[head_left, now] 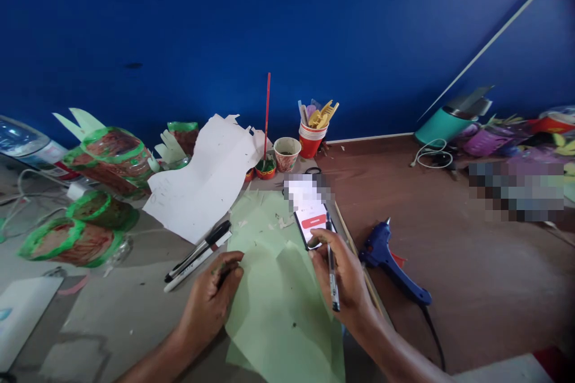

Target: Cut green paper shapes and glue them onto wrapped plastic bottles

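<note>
My right hand holds a black-and-clear pen, which points up past the fingers. One fingertip of this hand is at the lower end of a lit smartphone; its screen has a red button and is partly blurred out. Under the phone's near end lie pale green paper sheets. At their left edge rests my left hand, fingers loosely curled in, with nothing visible in it. Just beyond it, a black marker and a white marker lie side by side.
A blue glue gun lies on the right with its cord. A torn white sheet leans across the back left. Behind stand paper cups and a cup of plastic cutlery. Green-rimmed painted containers stand left; a teal tumbler lies right.
</note>
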